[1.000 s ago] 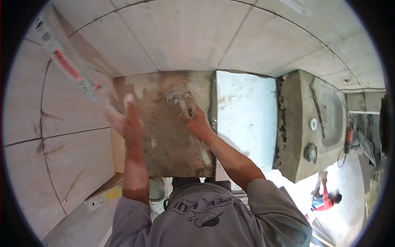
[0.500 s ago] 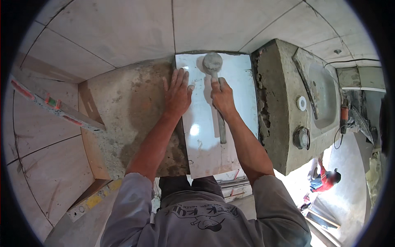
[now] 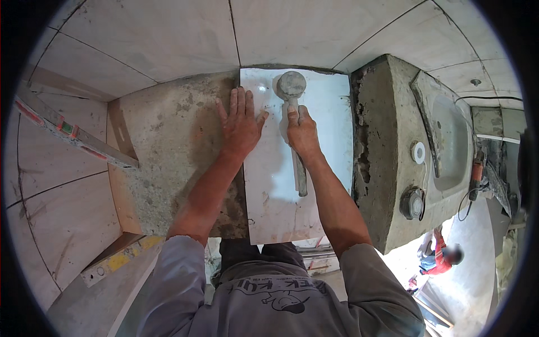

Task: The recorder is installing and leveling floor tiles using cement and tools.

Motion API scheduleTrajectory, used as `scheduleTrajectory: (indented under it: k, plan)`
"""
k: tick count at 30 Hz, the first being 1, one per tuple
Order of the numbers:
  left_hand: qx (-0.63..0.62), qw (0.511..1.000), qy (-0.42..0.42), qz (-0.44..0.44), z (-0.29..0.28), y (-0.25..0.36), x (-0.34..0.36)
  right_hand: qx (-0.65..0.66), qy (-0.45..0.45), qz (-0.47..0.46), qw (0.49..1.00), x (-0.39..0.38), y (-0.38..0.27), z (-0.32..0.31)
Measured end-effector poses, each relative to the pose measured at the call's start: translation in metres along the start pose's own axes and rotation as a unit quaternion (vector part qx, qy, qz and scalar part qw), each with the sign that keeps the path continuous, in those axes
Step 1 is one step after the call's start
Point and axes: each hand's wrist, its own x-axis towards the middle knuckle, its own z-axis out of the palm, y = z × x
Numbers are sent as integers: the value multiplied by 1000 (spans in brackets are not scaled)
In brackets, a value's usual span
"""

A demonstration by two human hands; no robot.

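Note:
A glossy white tile [image 3: 272,216] lies on the concrete ledge in front of me, its far edge close to the tiled wall. My left hand [image 3: 242,128] rests flat along the tile's left edge, fingers spread, palm down, holding nothing. The handle of a mallet [image 3: 292,85] with a round, grey, dusty head is gripped in my right hand [image 3: 304,135]. That head is over the far part of the tile and casts a shadow just to its left; whether it touches the surface I cannot tell. The handle's end points back toward me.
Bare concrete [image 3: 163,146] extends left of the tile, where a spirit level [image 3: 76,135] leans. A raised concrete block [image 3: 379,151] borders the right side, with a white tape roll [image 3: 418,152], a tape measure [image 3: 412,203] and a basin [image 3: 449,143]. Another person [image 3: 443,258] is lower right.
The whole view has shifted slightly. My left hand's fingers are spread a little wider on the tile edge. My right hand keeps its grip on the mallet, over nearly the same spot.

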Motion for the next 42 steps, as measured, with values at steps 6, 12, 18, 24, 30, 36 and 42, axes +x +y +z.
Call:
scheduleTrajectory:
  k: [6,12,18,24,30,36,42]
  plan:
    - [-9,1000,5,-24,3,10,1,-6,7,-29,1000,-3,6,-1]
    - [12,998,14,-66,11,20,2,-17,1,-28,999,-3,5,0]
    - [-8,991,19,-132,9,23,-3,-5,3,-29,1000,-2,6,0]
    - [-20,967,-40,-250,-1,20,2,-8,-8,-7,1000,-2,5,1]
    - [-28,942,-190,-274,-23,9,30,-4,-26,8,1000,-1,6,-3]
    - [-52,935,-177,-304,-31,12,28,-23,-4,-16,1000,-4,4,-1]
    - [-92,932,-133,-325,-23,17,23,0,1,-25,1000,0,8,-2]
